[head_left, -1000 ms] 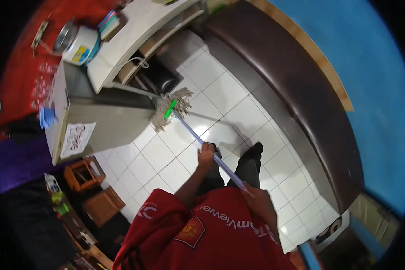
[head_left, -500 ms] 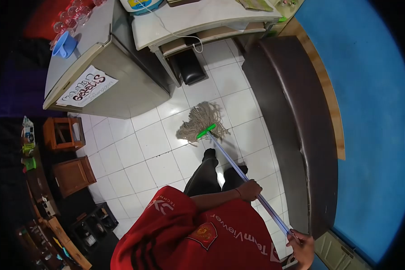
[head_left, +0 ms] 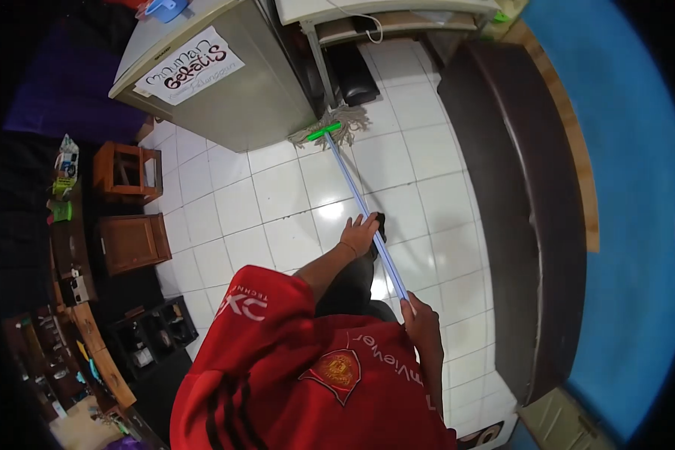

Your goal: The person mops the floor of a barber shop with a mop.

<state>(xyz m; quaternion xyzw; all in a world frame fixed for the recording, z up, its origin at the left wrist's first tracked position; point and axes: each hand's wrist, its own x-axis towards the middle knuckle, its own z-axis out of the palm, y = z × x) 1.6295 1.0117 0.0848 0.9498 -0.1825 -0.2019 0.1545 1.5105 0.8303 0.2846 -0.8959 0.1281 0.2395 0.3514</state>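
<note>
My left hand [head_left: 360, 234] is wrapped round the pale blue handle of a string mop [head_left: 349, 184], partway down it. Higher up the same handle, close to my red shirt, my right hand [head_left: 421, 319] grips it near its end. The handle slants away from me to a green clamp [head_left: 324, 133]. Grey-beige mop strings [head_left: 349, 124] spread from the clamp over the white tiled floor [head_left: 285, 206], right at the bottom corner of the refrigerator [head_left: 251, 101] and by a leg of the white table [head_left: 319, 64].
A dark brown padded bench [head_left: 521, 195] runs along the blue wall [head_left: 637, 187] on the right. Under the table lies a black padded object [head_left: 356, 79]. Wooden stools [head_left: 131, 244] and a black rack [head_left: 154, 334] stand on the left. A blue dipper [head_left: 166, 9] sits on the refrigerator.
The mop head has moved forward from the open floor to the refrigerator's corner. Both hands have pushed forward and leftward with the handle. The camera view has shifted too.
</note>
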